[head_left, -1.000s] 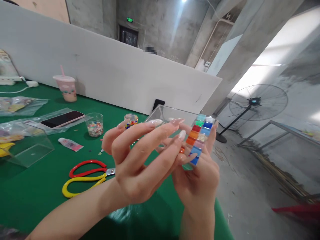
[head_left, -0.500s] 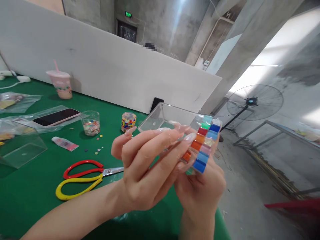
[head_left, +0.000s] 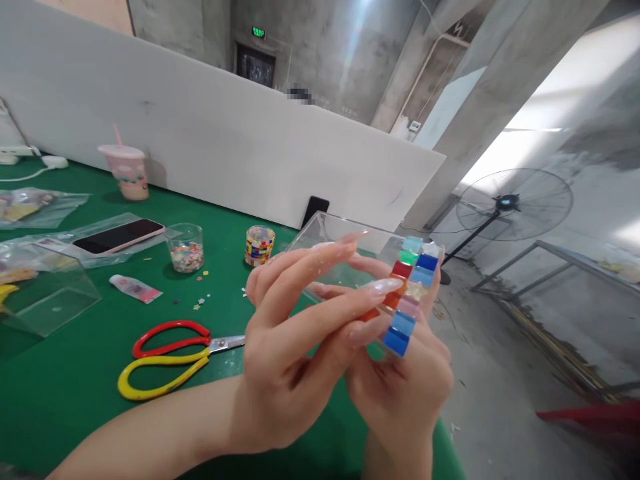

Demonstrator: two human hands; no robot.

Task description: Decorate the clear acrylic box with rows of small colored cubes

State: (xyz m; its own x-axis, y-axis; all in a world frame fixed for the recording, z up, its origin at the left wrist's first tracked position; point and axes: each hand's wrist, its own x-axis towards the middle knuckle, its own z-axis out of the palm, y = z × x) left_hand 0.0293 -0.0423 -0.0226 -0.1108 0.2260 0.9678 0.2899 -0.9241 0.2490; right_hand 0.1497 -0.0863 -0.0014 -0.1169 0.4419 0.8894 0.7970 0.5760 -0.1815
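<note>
A clear plastic box (head_left: 330,235) is held up above the table, tilted, with coloured mosaic tiles (head_left: 406,323) in two rows along its near right side. The tiles are blue, pink, orange, red, green and pale. My right hand (head_left: 411,390) supports the box from below and behind, closed around it, its fingers partly hidden. Over the near side reaches my left hand (head_left: 287,360). Its index finger and thumb are pinched together at an orange tile (head_left: 370,315) in the inner row, while the other fingers stretch over the box.
On the green table (head_left: 210,433) lie red-and-yellow scissors (head_left: 165,360), a glue tube (head_left: 136,288), a phone (head_left: 120,235) and loose sequins. A glass of sequins (head_left: 186,250), a mosaic-covered cup (head_left: 259,247), a pink drink cup (head_left: 127,173) and another clear box (head_left: 55,300) stand around. A fan (head_left: 510,202) is at right.
My left hand's middle fingers have lifted and spread away from the tiles. Its index finger and thumb stay at the inner row. The box has tilted slightly; the view has shifted a little.
</note>
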